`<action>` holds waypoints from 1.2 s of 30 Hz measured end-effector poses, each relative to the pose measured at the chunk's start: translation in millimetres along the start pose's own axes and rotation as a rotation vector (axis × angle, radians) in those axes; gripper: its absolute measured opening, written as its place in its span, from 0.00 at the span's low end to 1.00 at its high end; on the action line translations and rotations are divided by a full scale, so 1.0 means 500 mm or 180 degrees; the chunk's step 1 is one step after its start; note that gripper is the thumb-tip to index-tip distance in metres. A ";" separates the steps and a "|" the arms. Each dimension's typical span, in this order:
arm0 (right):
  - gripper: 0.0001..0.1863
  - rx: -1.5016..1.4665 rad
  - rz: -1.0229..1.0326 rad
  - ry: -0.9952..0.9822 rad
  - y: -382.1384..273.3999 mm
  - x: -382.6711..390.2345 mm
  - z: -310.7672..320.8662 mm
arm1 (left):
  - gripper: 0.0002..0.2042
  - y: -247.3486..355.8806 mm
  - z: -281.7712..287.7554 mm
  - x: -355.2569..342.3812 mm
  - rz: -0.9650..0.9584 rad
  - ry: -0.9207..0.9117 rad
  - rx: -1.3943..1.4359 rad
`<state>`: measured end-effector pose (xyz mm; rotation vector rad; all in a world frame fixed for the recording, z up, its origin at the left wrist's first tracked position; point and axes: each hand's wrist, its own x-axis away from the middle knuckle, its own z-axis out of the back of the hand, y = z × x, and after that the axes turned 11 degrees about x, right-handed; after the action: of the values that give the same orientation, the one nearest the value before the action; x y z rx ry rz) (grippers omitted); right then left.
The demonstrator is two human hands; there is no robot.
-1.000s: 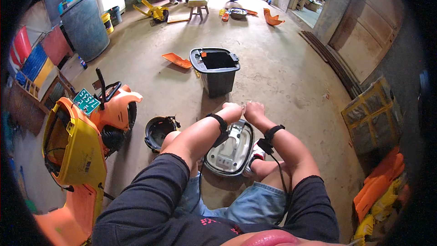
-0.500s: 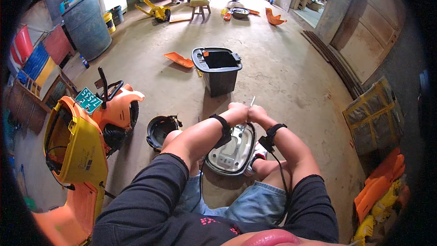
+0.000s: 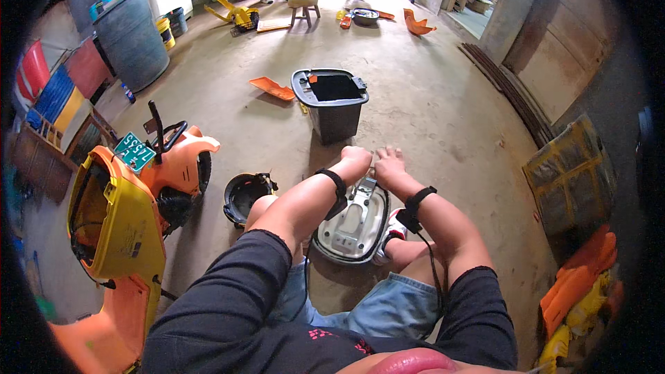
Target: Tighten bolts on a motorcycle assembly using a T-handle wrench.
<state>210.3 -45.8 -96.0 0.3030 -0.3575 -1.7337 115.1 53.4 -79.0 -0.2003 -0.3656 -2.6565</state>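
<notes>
A scooter seat [image 3: 353, 225] lies underside up between my legs, its pale base edged by a dark rim. My left hand [image 3: 356, 160] is closed beside the metal bracket [image 3: 364, 187] at the seat's far end; whatever it grips is hidden. Just to its right, my right hand [image 3: 390, 166] has its fingers apart and stretched forward over the same end, with nothing visible in them. Beyond both hands stands a black bucket-like storage box [image 3: 336, 121] with a wide rim.
At left are a yellow scooter body panel [image 3: 125, 221] and an orange scooter part with a green plate [image 3: 135, 152]. A black helmet-like shell [image 3: 246, 197] sits by my left knee. An orange panel [image 3: 272, 88] lies beyond. A taped cardboard piece [image 3: 571, 173] leans at right.
My right hand has loosened and its fingers have spread, slightly apart from the left. The thin pale rod that stuck up between the hands no longer shows.
</notes>
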 end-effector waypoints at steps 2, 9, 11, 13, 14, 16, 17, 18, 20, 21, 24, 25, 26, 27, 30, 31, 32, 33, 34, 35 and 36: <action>0.14 -0.0252 -0.0109 -0.0694 -0.005 -0.007 -0.003 | 0.10 0.007 -0.001 0.001 -0.0040 0.0172 0.0082; 0.18 -0.1512 -0.0809 -0.1480 0.027 -0.042 -0.064 | 0.20 0.033 -0.002 0.002 0.0132 -0.0131 0.0252; 0.19 -0.2555 -0.1174 -0.1794 0.017 -0.048 -0.085 | 0.29 0.035 -0.003 0.006 0.0011 -0.0842 0.0212; 0.18 -0.3800 -0.1095 -0.1607 -0.003 -0.038 -0.096 | 0.28 0.042 -0.005 0.011 0.0037 -0.0968 0.0303; 0.17 -0.4786 -0.1286 -0.1433 -0.011 -0.035 -0.095 | 0.28 0.044 -0.005 0.012 0.0056 -0.1146 0.0364; 0.15 -0.4835 -0.1282 -0.1291 -0.011 -0.025 -0.081 | 0.23 0.044 0.002 0.009 0.0455 -0.1076 0.0303; 0.15 -0.4783 -0.1261 -0.1496 -0.008 -0.024 -0.068 | 0.20 0.034 0.007 0.010 0.0301 -0.0864 0.0264; 0.16 -0.4782 -0.1147 -0.1689 -0.005 -0.025 -0.054 | 0.17 0.023 0.009 0.013 0.0150 -0.0648 0.0226; 0.16 -0.3840 -0.0997 -0.1382 -0.002 -0.032 -0.028 | 0.13 0.011 0.009 0.012 0.0111 -0.0499 0.0374; 0.14 -0.2045 -0.0657 -0.0609 -0.003 -0.033 -0.019 | 0.14 0.005 0.010 0.008 0.0251 -0.0485 0.0146; 0.16 0.0117 -0.0190 0.0425 -0.012 -0.028 -0.006 | 0.13 -0.009 0.002 0.000 0.0184 -0.0370 -0.0194; 0.17 -0.0070 -0.0251 0.0294 -0.019 -0.020 -0.006 | 0.12 -0.012 -0.001 -0.004 0.0209 -0.0266 -0.0107; 0.18 -0.0167 -0.0278 -0.0070 -0.024 -0.017 -0.007 | 0.12 -0.013 -0.003 -0.009 0.0257 -0.0177 -0.0012; 0.18 -0.0147 0.0101 -0.0521 -0.024 -0.013 -0.007 | 0.12 -0.014 -0.006 -0.012 0.0247 -0.0148 -0.0070; 0.18 -0.0574 0.0113 -0.0939 -0.032 -0.012 -0.005 | 0.13 -0.008 -0.015 -0.009 0.0198 -0.0194 -0.0085; 0.17 -0.0245 0.0173 -0.0614 -0.030 -0.012 -0.004 | 0.14 -0.005 -0.016 -0.006 0.0227 -0.0137 0.0022; 0.17 -0.0310 0.0189 -0.0550 -0.028 -0.015 -0.003 | 0.14 -0.001 -0.015 -0.003 0.0228 -0.0129 0.0004; 0.16 -0.0430 0.0057 -0.0580 -0.024 -0.017 -0.003 | 0.13 0.004 -0.014 -0.001 0.0279 0.0109 0.0166; 0.15 -0.0521 -0.0058 -0.0695 -0.017 -0.020 -0.005 | 0.12 0.009 -0.010 0.001 0.0338 0.0312 0.0328; 0.13 -0.0648 -0.0178 -0.0676 -0.011 -0.022 -0.010 | 0.16 0.014 -0.005 0.000 0.0389 0.0422 0.0449; 0.13 -0.0649 -0.0181 -0.0596 -0.003 -0.025 -0.016 | 0.16 0.018 0.000 0.002 0.0409 0.0448 0.0471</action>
<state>214.6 -33.6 -103.8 0.0029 -0.3064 -1.8431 118.2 45.3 -76.9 0.0096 -0.4839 -2.4875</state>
